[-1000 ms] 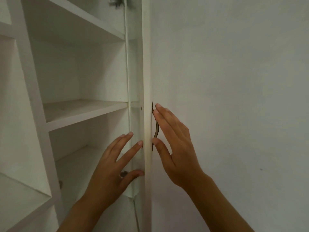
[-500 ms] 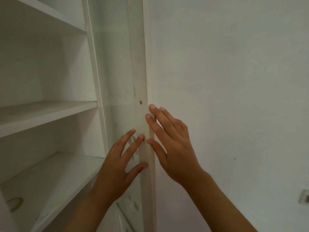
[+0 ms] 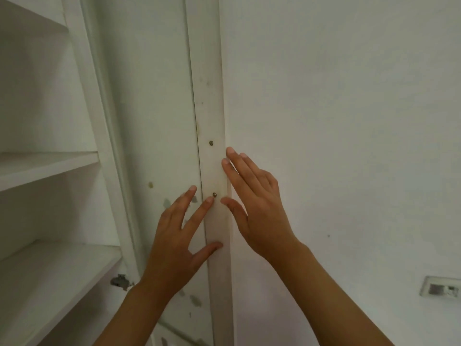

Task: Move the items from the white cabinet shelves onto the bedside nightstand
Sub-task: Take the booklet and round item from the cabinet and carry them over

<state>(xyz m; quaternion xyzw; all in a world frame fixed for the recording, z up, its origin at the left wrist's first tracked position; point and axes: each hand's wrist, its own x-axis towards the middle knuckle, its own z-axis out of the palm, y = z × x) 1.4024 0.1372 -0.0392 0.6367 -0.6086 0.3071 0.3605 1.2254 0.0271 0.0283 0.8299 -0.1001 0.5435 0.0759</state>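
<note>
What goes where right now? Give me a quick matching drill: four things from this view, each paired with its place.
Things:
1. left hand
2. right hand
3. wall socket
4. lower screw

Places:
A. far right, low on the wall
B. on the door's edge strip, by a left fingertip
C. spread on the door's inner face and edge
D. flat on the door's outer side

Pairs: 1-C, 2-D, 3-A, 4-B

Cabinet shelves (image 3: 47,166) cut off at left edge; wall socket (image 3: 440,288) blurred, possibly clipped at right.
</note>
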